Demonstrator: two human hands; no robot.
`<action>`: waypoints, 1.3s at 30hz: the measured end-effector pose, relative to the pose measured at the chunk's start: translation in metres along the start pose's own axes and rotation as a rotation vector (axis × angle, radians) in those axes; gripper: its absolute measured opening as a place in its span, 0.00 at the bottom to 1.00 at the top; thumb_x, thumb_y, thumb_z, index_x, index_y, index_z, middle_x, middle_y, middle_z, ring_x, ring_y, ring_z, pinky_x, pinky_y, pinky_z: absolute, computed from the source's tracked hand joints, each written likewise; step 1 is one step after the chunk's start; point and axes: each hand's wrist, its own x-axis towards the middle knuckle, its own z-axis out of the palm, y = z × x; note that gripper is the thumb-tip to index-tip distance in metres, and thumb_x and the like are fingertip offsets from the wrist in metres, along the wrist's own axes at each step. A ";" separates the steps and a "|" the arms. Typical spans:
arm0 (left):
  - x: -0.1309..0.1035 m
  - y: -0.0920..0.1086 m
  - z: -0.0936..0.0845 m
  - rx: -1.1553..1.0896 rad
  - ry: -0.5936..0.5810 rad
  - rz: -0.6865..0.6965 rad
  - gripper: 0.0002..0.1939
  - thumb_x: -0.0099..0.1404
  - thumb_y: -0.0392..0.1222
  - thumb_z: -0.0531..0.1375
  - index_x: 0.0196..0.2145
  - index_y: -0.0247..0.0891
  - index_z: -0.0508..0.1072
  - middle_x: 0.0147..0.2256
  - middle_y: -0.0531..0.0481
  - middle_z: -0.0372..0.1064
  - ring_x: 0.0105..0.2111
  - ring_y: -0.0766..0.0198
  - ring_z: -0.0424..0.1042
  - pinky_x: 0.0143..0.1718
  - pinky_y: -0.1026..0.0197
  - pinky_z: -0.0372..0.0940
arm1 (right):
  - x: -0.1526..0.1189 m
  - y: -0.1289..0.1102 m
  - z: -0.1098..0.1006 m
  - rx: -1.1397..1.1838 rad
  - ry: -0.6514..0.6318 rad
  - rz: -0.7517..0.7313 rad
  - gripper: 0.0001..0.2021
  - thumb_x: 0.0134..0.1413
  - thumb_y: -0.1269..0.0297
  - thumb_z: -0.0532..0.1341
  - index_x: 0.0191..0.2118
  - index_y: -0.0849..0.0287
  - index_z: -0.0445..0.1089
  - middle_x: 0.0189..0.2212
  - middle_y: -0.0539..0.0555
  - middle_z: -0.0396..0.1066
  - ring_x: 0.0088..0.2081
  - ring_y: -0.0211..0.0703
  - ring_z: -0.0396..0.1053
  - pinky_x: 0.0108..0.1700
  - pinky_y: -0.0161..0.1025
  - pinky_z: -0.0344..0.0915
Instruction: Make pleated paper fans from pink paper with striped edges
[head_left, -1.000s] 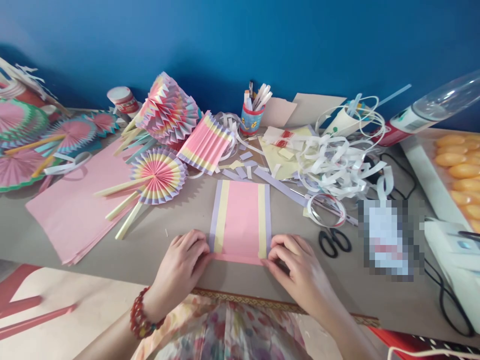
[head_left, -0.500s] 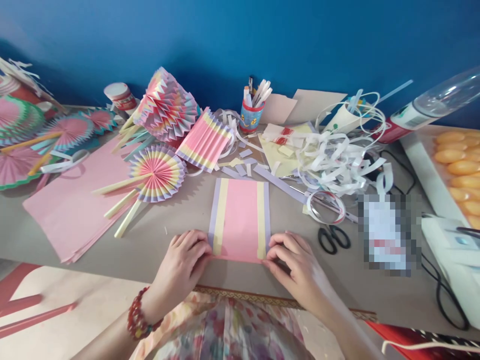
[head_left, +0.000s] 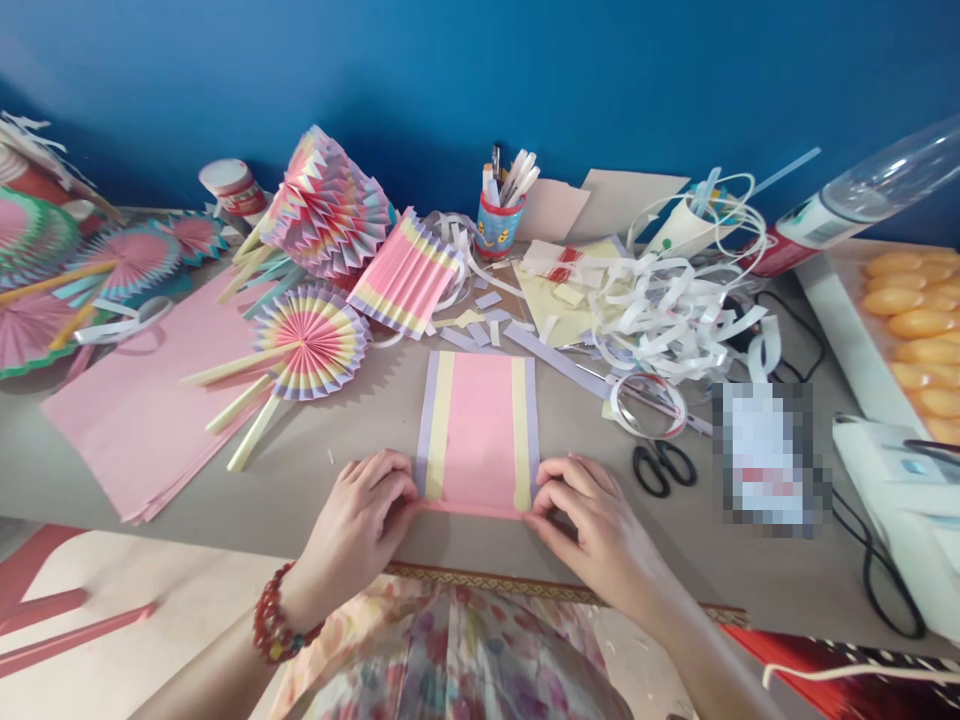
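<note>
1. Left hand [head_left: 366, 510]: fingers curled, thumb and fingertips nearly closed, pinching the near-left corner of the striped paper [head_left: 481, 425].
2. Right hand [head_left: 589, 508]: similarly curled, pinching its near-right corner.
3. The striped paper lies on the worktop [head_left: 480, 560] between the hands, beyond them the pleated paper fan [head_left: 319, 345], left.
</note>
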 end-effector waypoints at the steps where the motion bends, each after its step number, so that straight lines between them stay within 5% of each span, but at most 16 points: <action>1: 0.000 0.000 0.000 -0.003 0.001 -0.002 0.09 0.71 0.39 0.52 0.33 0.39 0.67 0.39 0.48 0.66 0.37 0.61 0.66 0.40 0.56 0.59 | 0.000 0.000 0.000 0.000 0.003 -0.002 0.07 0.59 0.67 0.60 0.29 0.54 0.65 0.37 0.53 0.68 0.42 0.46 0.67 0.55 0.51 0.60; 22: 0.003 0.004 -0.001 0.078 -0.001 0.034 0.08 0.69 0.37 0.52 0.32 0.39 0.66 0.37 0.49 0.65 0.34 0.62 0.66 0.37 0.57 0.59 | 0.000 -0.001 0.003 0.039 0.019 0.020 0.07 0.56 0.70 0.61 0.29 0.55 0.64 0.37 0.53 0.66 0.42 0.46 0.65 0.56 0.50 0.58; 39: 0.005 0.008 -0.006 0.105 -0.065 0.022 0.07 0.69 0.36 0.51 0.32 0.39 0.65 0.38 0.48 0.64 0.36 0.59 0.66 0.38 0.56 0.58 | 0.008 -0.007 -0.005 -0.023 -0.012 0.027 0.09 0.54 0.70 0.62 0.27 0.55 0.63 0.34 0.52 0.68 0.38 0.46 0.66 0.43 0.43 0.61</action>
